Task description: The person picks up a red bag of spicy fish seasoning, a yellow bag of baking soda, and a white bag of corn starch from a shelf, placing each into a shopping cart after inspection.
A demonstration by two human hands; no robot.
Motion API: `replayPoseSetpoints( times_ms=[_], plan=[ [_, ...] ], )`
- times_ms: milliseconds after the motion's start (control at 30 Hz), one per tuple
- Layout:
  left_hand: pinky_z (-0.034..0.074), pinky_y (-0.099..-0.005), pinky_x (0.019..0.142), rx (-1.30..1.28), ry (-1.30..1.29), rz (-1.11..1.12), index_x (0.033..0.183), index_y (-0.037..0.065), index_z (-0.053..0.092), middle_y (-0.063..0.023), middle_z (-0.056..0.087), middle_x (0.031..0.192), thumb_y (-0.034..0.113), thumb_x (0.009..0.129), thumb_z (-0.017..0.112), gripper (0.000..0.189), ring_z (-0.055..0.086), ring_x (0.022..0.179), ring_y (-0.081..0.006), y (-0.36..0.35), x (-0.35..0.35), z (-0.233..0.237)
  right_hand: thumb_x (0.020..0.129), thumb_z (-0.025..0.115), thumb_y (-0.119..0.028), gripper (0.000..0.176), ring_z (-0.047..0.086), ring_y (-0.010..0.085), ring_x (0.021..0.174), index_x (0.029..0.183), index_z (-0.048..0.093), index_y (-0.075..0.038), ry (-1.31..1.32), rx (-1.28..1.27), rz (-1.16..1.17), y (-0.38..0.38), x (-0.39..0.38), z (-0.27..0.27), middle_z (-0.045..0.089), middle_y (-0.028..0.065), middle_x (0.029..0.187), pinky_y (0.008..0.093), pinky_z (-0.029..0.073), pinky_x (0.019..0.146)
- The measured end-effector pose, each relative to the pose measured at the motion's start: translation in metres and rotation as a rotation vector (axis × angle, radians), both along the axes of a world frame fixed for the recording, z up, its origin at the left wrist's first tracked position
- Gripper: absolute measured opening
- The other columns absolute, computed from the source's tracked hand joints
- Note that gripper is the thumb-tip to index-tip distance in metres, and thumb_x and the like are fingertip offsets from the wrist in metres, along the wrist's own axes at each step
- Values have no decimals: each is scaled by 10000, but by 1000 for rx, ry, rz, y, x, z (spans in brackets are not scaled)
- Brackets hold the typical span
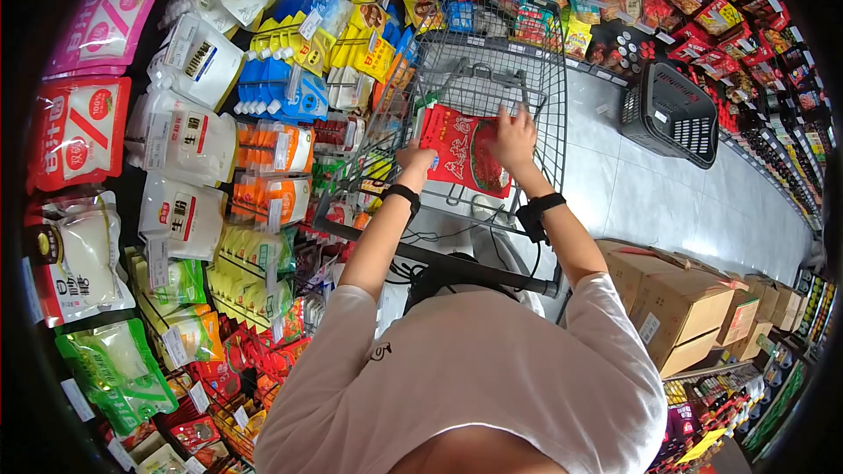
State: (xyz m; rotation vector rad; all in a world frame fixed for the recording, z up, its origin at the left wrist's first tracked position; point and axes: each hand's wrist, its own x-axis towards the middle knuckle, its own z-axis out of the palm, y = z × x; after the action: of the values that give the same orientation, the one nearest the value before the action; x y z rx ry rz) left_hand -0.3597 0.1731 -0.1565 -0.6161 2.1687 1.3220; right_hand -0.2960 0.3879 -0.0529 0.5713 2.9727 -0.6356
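Both hands, left (pixel 415 158) and right (pixel 515 136), grasp red packet (pixel 463 154) between them, inside cart (pixel 492 70).

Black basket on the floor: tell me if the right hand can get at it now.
Probably not. The right hand holds the packet over the cart, whose wire wall stands between it and the basket, which sits farther off.

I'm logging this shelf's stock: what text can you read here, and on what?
"生粉": on the white bags, a likely reading only.
White characters on the red packet held by the left hand and right hand: too blurred to read.
Print on the price tags and boxes: too small to read.
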Motion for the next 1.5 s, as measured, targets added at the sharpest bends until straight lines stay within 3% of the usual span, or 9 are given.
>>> replayPoseSetpoints(
  times_ms=[233,367,567,633,700,800,900,1233,1500],
  plan=[
    [400,-318,907,35,-219,-849,1312,59,418,-105,492,1263,332,808,623,609,495,1111,-219,16,11,65,543,805,-475,1139,12,424,1358,1430,105,-331,-379,17,305,-22,10,4,-32,176,1491,637,55,1028],
    [363,-375,941,279,-383,-746,1326,127,404,-41,511,1238,393,847,579,575,476,1133,-196,7,2,125,491,826,-473,1201,2,417,1361,1417,66,-393,-377,-11,292,-17,7,-7,-24,169,1493,625,76,1034],
    [379,-284,931,260,99,-854,1308,49,391,-118,492,1245,358,899,531,530,473,1134,-179,-69,16,203,458,829,-485,1174,21,396,1367,1407,144,-404,-415,-55,264,-17,1,-7,-13,215,1482,609,39,1039],
    [383,-291,931,207,242,-845,1308,49,390,-121,486,1253,347,905,526,520,473,1141,-184,-106,32,231,499,798,-521,1035,97,455,1335,1377,289,-316,-309,-56,180,-16,-1,-6,176,217,1453,532,127,1071],
    [396,-301,927,220,311,-728,1299,45,395,-115,479,1263,305,920,512,475,480,1141,-186,-140,64,284,526,785,-522,907,202,431,1312,1287,441,-167,-102,-212,161,6,-18,-70,443,244,1290,464,208,1062],
    [394,-295,942,252,403,-501,1296,43,393,-95,475,1267,249,927,511,439,471,1155,-175,-201,122,313,719,710,-362,536,587,198,697,1133,556,-58,44,-594,189,-5,-18,-19,643,91,850,309,486,674],
    [388,-275,948,386,498,-206,1282,35,404,-69,487,1246,196,924,517,408,473,1139,-147,-259,200,322,826,622,-285,387,530,109,742,1126,535,-57,10,-1021,71,-45,3,69,579,27,934,250,434,635],
    [421,-292,852,141,419,882,1203,81,521,-28,581,1108,314,904,533,380,554,1003,-143,-383,505,283,844,616,-185,294,510,70,717,1083,560,-24,65,-1141,348,-229,39,167,566,-4,873,212,434,648],
    [412,-317,872,140,444,1078,1181,104,538,-21,587,1124,310,902,535,347,556,1031,-162,-408,592,267,844,605,-106,360,537,102,793,1181,488,-53,-155,-1227,800,-385,100,166,567,40,976,255,461,741]
  ],
)
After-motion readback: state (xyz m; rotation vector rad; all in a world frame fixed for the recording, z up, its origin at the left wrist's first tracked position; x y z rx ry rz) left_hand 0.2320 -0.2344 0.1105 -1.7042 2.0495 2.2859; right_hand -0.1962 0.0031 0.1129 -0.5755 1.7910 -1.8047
